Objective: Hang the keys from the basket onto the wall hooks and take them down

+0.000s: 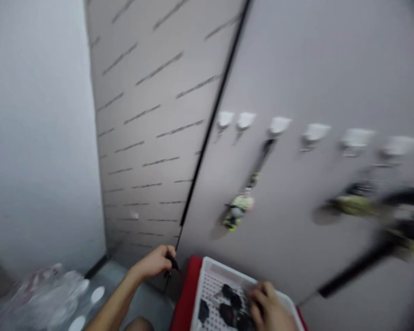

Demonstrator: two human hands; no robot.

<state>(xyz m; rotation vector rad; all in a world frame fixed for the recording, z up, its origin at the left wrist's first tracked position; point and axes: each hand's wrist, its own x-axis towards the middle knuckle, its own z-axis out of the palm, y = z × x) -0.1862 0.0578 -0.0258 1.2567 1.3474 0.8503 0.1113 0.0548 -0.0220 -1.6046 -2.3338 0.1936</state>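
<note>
My left hand (158,261) is closed on a small dark strap-like thing (173,262), held out to the left of a white plastic basket (207,263). A thin dark end dangles below my fingers. In the basket lie several dark, roundish pieces (227,313), too blurred to name. My right hand (271,308) reaches into the basket's right side with its fingers curled down among these pieces. What its fingertips hold, if anything, is hidden.
The basket stands on a red surface (189,287) against a grey wall panel. White hooks (279,125) line the panel, and one holds a hanging strap with a yellow-green item (239,211). More blurred items hang at right. Crumpled clear plastic (48,296) lies on the floor at left.
</note>
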